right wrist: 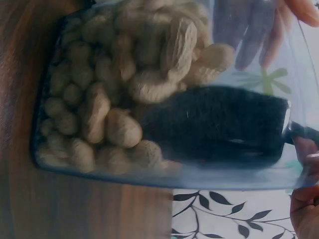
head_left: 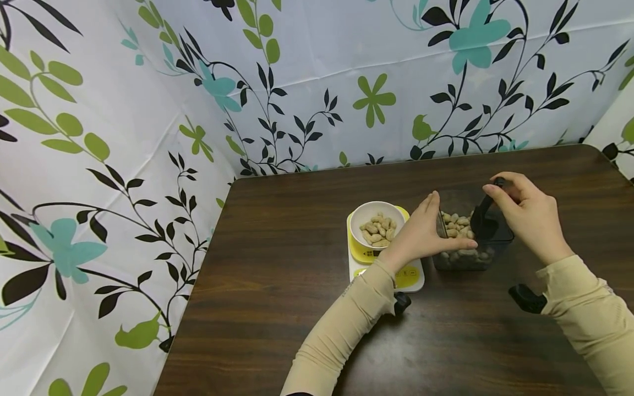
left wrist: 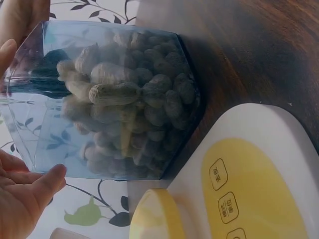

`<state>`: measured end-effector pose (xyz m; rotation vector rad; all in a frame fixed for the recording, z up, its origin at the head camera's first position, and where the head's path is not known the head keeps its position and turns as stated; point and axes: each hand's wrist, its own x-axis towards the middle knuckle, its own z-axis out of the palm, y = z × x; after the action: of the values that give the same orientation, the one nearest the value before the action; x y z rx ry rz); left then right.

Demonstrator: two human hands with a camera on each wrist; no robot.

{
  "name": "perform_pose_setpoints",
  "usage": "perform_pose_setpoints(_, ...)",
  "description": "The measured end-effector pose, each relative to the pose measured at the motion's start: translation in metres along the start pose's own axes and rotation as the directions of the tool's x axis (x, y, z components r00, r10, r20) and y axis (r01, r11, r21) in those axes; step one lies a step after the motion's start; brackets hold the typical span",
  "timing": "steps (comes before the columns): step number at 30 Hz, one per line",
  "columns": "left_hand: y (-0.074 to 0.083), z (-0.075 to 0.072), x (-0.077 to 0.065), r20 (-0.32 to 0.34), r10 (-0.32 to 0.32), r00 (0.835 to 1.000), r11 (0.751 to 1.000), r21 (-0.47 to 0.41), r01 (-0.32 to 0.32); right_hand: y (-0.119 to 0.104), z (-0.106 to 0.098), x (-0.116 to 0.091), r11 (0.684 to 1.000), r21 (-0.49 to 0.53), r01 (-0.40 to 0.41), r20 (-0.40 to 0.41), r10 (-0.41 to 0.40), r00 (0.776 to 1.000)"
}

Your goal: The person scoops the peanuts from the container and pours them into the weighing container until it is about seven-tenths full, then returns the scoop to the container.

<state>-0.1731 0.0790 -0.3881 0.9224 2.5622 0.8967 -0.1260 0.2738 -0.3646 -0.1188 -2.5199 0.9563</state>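
Observation:
A clear plastic container (head_left: 460, 262) of unshelled peanuts (left wrist: 114, 94) stands on the table. My left hand (head_left: 421, 234) rests against its near left corner, fingers straight along the left side and thumb extended across the front. My right hand (head_left: 530, 214) pinches the handle of a black scoop (head_left: 481, 220) from above. The scoop's blade (right wrist: 214, 127) points down inside the container, its lower end among the peanuts. Left of the container, a white bowl (head_left: 358, 219) holding several peanuts (head_left: 378, 228) sits on a yellow-and-white kitchen scale (head_left: 353, 264), partly hidden by my left forearm.
The dark wooden table (head_left: 277, 275) runs beneath everything. A white curtain (head_left: 307, 66) with leaf and flower prints hangs behind it and along the left. Black camera mounts (head_left: 527, 298) stick out from both wrists.

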Motion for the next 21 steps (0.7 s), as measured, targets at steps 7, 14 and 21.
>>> perform_pose_setpoints(7,0.002,-0.002,-0.002,0.018,-0.002,1.0,1.0,-0.003,0.002,0.007,0.007,-0.004,0.997,0.067,-0.047,-0.071,0.052,0.996)
perform_pose_setpoints(14,0.003,-0.003,-0.003,0.026,-0.01,1.0,1.0,0.004,0.01,0.009,0.015,-0.005,0.991,0.118,-0.059,-0.131,0.075,0.988)
perform_pose_setpoints(21,0.004,-0.003,-0.002,0.026,-0.022,0.999,1.0,-0.004,0.022,0.009,0.016,-0.005,0.991,0.119,-0.061,-0.13,0.077,0.989)
